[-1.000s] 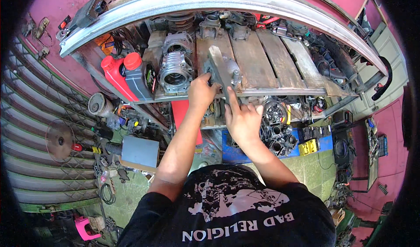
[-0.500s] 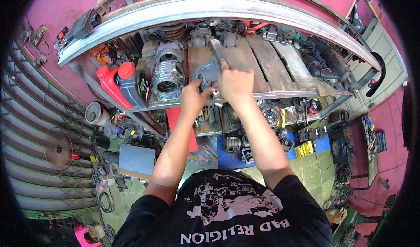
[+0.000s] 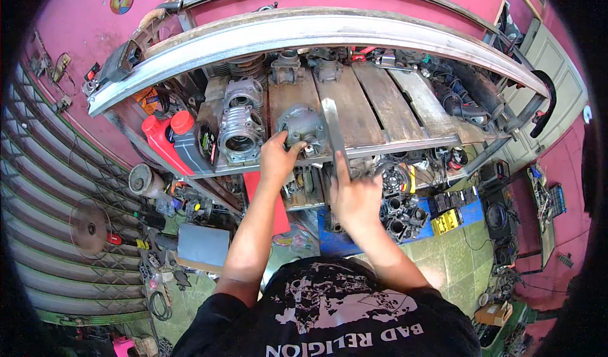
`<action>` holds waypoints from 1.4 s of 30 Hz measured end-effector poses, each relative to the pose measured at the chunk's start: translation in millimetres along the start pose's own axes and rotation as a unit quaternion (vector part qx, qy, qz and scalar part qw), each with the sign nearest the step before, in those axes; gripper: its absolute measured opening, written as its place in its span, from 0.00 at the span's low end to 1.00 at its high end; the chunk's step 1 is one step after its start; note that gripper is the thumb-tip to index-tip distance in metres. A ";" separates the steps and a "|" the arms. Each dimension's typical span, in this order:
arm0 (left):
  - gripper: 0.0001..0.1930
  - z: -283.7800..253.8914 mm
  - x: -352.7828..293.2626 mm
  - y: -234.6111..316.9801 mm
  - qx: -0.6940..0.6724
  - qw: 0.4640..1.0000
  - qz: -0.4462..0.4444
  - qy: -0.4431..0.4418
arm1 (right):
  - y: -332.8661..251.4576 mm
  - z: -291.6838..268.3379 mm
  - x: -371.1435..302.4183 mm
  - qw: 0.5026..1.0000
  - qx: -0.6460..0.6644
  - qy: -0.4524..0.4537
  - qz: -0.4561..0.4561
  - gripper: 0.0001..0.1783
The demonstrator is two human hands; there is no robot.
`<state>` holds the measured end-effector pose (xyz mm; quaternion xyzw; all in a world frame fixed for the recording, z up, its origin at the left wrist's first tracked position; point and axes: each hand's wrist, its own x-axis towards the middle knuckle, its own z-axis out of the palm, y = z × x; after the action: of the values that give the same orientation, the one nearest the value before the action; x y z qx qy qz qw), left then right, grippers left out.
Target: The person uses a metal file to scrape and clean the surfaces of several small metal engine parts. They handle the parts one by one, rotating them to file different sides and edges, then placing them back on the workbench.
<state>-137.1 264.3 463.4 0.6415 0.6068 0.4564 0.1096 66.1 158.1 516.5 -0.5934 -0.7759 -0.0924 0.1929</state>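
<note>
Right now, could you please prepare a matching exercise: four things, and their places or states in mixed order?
1. Left hand
2. Right hand
3. Grey bottle with red cap
4. Yellow block

A. Left end of the shelf
B. Holding the rounded grey part
C. On the blue sheet
D. Holding the long flat bar

Pairs: 1-B; 2-D; 3-A; 4-C

Here's the engine casting (image 3: 301, 118), dull grey metal, matt and slightly grainy, and the flat bar (image 3: 333, 126), smooth metal with a bright gleam at the tip! Worn wood on the planks (image 3: 354, 107), matt, rough and stained. Look at the finned cylinder (image 3: 240, 126): ribbed metal, silvery sheen. Smooth plastic on the red bottle (image 3: 166, 147) and the dark grey bottle (image 3: 190, 147). The rail (image 3: 304, 31), pale scuffed metal! Soft matt black cloth on the T-shirt (image 3: 345, 322), glossy-looking tiles on the floor (image 3: 446, 256).
</note>
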 end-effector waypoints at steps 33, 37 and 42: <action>0.19 6.2 6.2 9.3 0.032 0.998 -0.046 -0.008 | 65.7 90.3 8.0 0.954 0.301 -0.002 0.006 0.36; 0.17 11.6 3.0 3.7 0.034 0.997 -0.073 -0.017 | 65.7 88.0 -62.1 0.924 0.383 -0.010 0.018 0.38; 0.19 2.1 6.3 20.3 0.040 0.996 -0.075 -0.029 | 85.8 94.6 41.3 0.847 0.515 -0.068 0.113 0.29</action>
<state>-122.8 265.8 479.2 0.6109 0.6676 0.4036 0.1352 121.1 253.8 440.1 -0.4967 -0.6510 0.3838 0.4268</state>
